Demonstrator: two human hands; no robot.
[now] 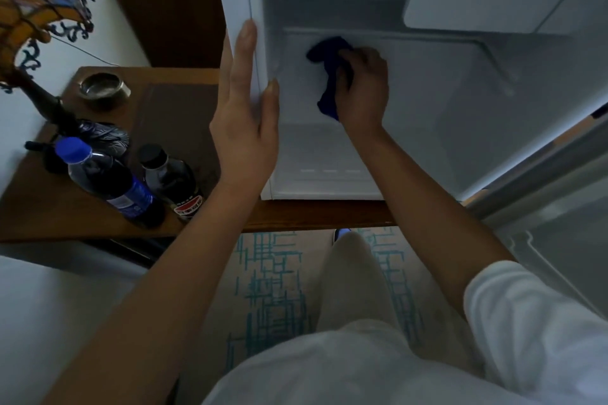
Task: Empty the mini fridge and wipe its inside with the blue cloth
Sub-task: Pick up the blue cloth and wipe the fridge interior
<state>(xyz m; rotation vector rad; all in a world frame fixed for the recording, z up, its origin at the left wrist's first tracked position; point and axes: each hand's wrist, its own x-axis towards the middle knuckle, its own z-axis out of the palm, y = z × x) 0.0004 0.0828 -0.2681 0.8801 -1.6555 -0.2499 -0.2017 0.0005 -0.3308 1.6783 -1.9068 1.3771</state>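
a patterned teal carpet (pixel 263 276) lies lowest in the frame. above it, the wooden desk (pixel 42 204) at left carries two bottles (pixel 108 177), one ashtray (pixel 104 89) and one lamp (pixel 39 10). left hand (pixel 245 122), fingers straight, rests on the mini fridge (pixel 427 92) edge at centre; right hand (pixel 362 89) grips the blue cloth (pixel 329 72) inside.

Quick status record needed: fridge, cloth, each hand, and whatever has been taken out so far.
fridge: mini fridge open, no items visible inside
cloth: blue cloth bunched against the interior, near the left wall
right hand: right hand inside the fridge, gripping the cloth
left hand: left hand flat, fingers straight, braced on the fridge's left front edge
removed items: blue-capped bottle and black-capped bottle on the wooden table, left of the fridge
also on table: lamp, metal bowl
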